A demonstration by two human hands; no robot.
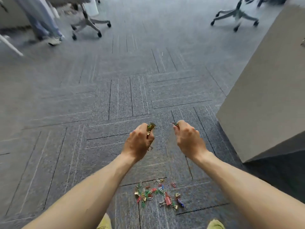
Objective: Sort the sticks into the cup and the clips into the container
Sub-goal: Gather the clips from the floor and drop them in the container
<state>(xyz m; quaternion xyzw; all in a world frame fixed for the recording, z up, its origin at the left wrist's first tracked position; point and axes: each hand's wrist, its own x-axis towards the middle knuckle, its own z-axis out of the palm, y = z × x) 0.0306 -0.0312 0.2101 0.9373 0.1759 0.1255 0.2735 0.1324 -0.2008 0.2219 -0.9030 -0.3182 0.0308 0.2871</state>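
Observation:
My left hand is closed around a bunch of clips, green and gold ones sticking out at the top. A few more clips poke out past the fingers of my right hand, which is also closed. Both hands are held out above the carpet. Below them, near my feet, a scatter of coloured paper clips and binder clips lies on the floor. No sticks, cup or container are in view.
Grey patterned carpet covers the floor. A grey table or cabinet stands at the right. Office chair bases and a person's legs are at the back. My yellow shoes show at the bottom edge.

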